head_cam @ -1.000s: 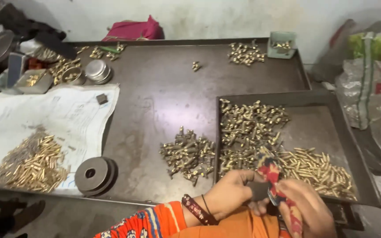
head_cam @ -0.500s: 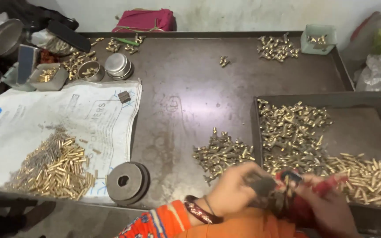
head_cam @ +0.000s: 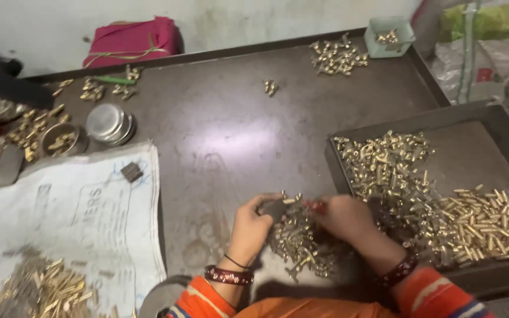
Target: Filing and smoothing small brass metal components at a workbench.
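Observation:
My left hand pinches a small dark block at the upper edge of a pile of small brass parts on the dark metal table. My right hand is closed around a red-handled tool whose tip points left toward the block. Both hands hover just over the pile. Bangles circle both wrists above orange sleeves. To the right lies a dark metal tray with heaps of brass screws and brass pins.
A newspaper sheet at the left carries a heap of brass pins and a small dark block. Round tins, loose brass parts, a pink cloth bundle and a small green box sit toward the back.
The view has shifted closer and to the right. Both hands moved forward from the table's front edge onto the pile of brass parts, with the red-handled tool still in my right hand.

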